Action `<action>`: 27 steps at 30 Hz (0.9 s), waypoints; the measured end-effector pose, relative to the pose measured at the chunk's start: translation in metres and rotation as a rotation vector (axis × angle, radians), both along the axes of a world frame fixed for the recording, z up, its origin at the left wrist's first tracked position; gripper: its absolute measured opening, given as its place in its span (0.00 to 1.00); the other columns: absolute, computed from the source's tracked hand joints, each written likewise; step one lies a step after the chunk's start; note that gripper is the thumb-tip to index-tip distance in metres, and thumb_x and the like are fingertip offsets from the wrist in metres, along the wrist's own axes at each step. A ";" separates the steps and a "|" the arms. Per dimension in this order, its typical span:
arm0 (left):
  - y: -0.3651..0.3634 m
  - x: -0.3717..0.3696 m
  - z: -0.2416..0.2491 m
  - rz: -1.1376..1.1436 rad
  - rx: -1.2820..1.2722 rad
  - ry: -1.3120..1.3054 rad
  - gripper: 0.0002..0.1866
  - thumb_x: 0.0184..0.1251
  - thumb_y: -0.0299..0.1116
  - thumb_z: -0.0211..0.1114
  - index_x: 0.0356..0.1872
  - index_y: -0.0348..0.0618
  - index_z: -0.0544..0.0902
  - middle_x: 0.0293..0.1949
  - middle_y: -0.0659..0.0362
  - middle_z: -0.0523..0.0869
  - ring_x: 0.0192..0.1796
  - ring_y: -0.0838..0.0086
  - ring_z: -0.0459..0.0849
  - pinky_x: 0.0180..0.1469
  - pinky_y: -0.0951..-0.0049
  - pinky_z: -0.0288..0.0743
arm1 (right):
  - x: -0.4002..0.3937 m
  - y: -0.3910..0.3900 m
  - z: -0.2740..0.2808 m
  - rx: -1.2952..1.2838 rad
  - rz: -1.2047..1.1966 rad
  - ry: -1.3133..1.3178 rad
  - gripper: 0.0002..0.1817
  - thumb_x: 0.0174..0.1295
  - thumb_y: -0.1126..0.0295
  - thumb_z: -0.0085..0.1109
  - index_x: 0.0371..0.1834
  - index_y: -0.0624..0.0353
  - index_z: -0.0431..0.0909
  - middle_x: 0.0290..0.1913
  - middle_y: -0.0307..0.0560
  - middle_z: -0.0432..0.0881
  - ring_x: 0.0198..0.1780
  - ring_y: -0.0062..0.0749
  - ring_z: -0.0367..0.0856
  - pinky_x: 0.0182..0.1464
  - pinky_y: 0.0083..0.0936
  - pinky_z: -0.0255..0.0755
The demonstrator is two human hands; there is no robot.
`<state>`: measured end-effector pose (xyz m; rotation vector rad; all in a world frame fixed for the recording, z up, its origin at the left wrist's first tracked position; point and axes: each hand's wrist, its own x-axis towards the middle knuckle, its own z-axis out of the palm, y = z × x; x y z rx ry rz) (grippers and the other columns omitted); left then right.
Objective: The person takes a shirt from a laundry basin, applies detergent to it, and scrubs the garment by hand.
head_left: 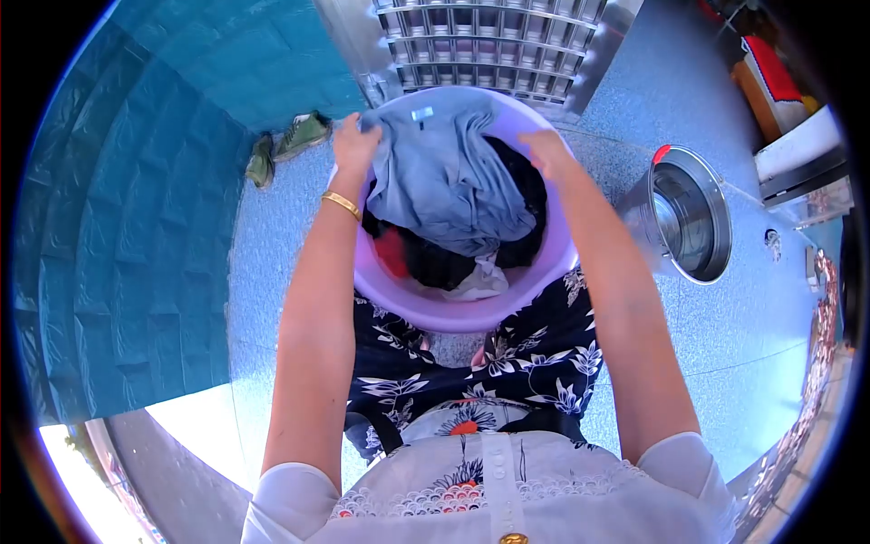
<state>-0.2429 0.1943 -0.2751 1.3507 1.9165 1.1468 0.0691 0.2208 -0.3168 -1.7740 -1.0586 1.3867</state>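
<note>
A purple basin [453,317] stands on the floor between my knees. Spread over the pile inside it is a grey-blue garment [444,177] with a small pale label near its top edge. Beneath it lie black clothes [435,263], a red piece [391,252] and a white cloth [485,279]. My left hand [357,143], below a gold bangle, pinches the garment's upper left corner at the basin's rim. At the right rim is my right hand [546,152], blurred, beside the garment's right side; whether its fingers hold anything cannot be made out.
A metal bucket [693,213] stands on the floor to the right. Green shoes [302,136] lie by the blue tiled wall [145,236] at the left. A metal grille door [489,45] rises behind the basin. A red cloth [770,68] lies at the upper right.
</note>
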 end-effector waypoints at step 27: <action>-0.053 0.096 -0.042 -0.317 -0.095 -0.563 0.12 0.57 0.35 0.57 0.38 0.39 0.75 0.30 0.62 0.78 0.30 0.80 0.75 0.33 0.78 0.69 | -0.060 -0.052 0.036 0.094 0.428 0.367 0.10 0.51 0.63 0.56 0.32 0.57 0.71 0.31 0.39 0.74 0.34 0.21 0.72 0.41 0.18 0.66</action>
